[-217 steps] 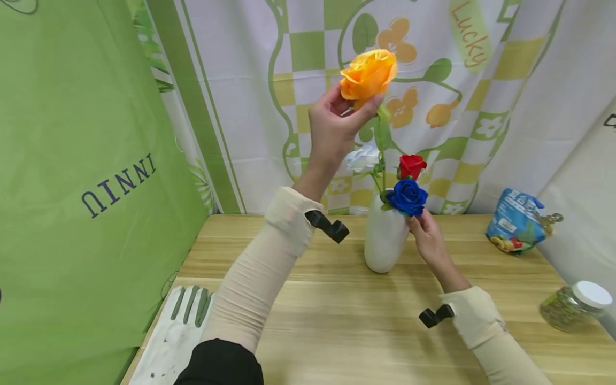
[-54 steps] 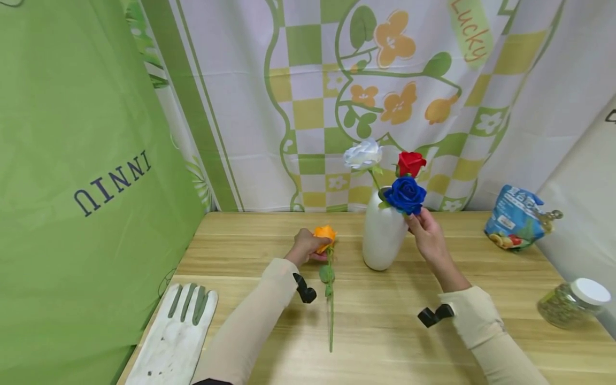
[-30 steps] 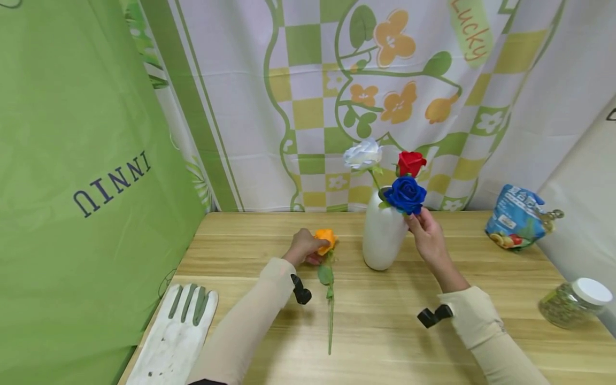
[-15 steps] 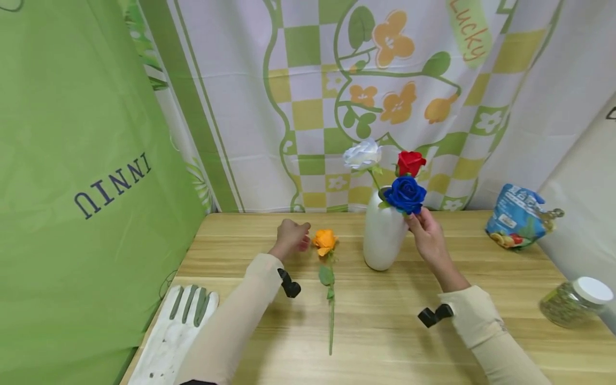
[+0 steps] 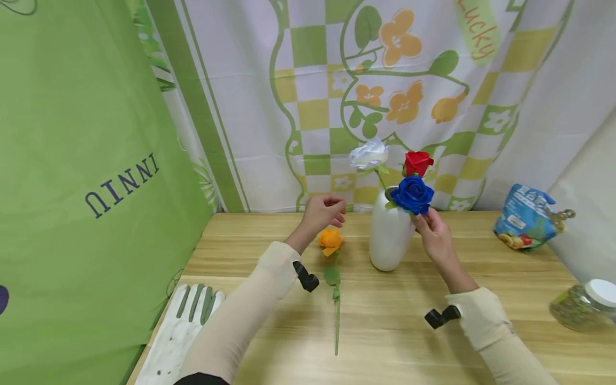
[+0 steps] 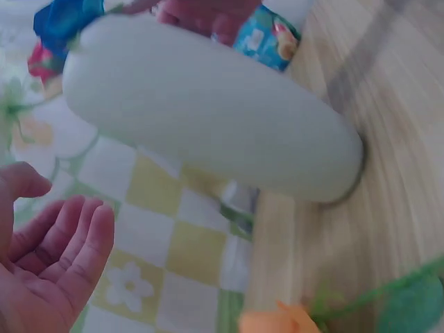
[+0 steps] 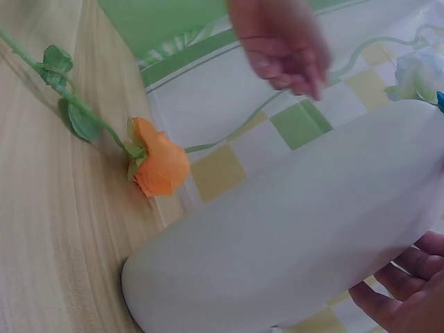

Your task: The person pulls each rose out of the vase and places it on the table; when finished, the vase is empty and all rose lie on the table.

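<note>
A white vase (image 5: 391, 238) stands on the table with a white rose (image 5: 369, 155), a red rose (image 5: 417, 163) and a blue rose (image 5: 413, 195) in it. My right hand (image 5: 439, 238) grips the upper right side of the vase, just under the blue rose; in the right wrist view, its fingers (image 7: 399, 284) lie against the vase wall. My left hand (image 5: 323, 212) is in the air left of the vase, fingers loosely bent and holding nothing. Below it an orange rose (image 5: 331, 241) lies on the table, its stem pointing toward the front.
A white glove with grey-green fingers (image 5: 185, 326) lies at the left edge of the wooden table (image 5: 375, 331). At the right are a blue pouch (image 5: 524, 218) and a lidded jar (image 5: 582, 307). A patterned curtain (image 5: 260, 128) hangs behind, with green cloth (image 5: 86, 256) at the left.
My left hand brought the orange rose out of the vase, laid it on the table and let go. It has since risen toward the vase. My right hand has stayed at the vase.
</note>
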Demonstrator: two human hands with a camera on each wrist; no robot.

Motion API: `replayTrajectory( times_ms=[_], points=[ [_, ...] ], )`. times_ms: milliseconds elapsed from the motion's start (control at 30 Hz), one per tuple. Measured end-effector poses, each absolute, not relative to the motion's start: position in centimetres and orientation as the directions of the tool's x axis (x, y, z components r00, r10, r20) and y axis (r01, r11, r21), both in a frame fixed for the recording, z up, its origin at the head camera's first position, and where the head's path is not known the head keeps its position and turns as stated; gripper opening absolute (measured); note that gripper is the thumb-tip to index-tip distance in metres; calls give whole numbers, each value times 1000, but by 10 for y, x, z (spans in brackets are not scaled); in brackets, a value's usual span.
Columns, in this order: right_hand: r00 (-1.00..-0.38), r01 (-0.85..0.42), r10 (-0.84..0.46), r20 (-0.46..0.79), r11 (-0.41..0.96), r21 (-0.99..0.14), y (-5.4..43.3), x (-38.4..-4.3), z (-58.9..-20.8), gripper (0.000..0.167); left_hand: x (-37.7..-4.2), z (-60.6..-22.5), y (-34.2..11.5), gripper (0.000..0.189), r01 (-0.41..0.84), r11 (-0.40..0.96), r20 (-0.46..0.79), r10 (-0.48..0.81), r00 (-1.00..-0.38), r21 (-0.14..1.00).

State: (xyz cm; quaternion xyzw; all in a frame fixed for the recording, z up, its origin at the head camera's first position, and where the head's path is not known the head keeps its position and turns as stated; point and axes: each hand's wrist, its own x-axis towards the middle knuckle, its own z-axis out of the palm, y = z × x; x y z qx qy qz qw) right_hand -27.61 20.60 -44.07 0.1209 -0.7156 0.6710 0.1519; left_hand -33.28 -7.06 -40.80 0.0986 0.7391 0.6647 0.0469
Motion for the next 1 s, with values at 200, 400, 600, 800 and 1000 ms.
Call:
replayTrajectory(
  times_ms=[200, 400, 600, 800, 1000],
  points=[
    [-929, -365, 37, 368, 72, -928, 206, -276, -440, 25, -330, -388, -55, 26, 193, 94, 167, 230, -959, 977],
    [-930, -362, 38, 365, 71, -929, 205, -275, -440, 24, -328, -375, -41, 27, 233, 117, 210, 178, -961, 966],
    [-927, -372, 56, 372, 3, -928, 206, -277, -442, 28, -331, -362, -16, 26, 289, 158, 264, 163, -951, 944],
    [-924, -379, 49, 379, -3, -925, 203, -278, -443, 27, -331, -350, 0, 24, 315, 231, 307, 70, -949, 921],
    [-923, -382, 46, 381, -1, -924, 205, -276, -442, 25, -332, -347, 11, 22, 273, 236, 288, -34, -957, 933]
  ],
)
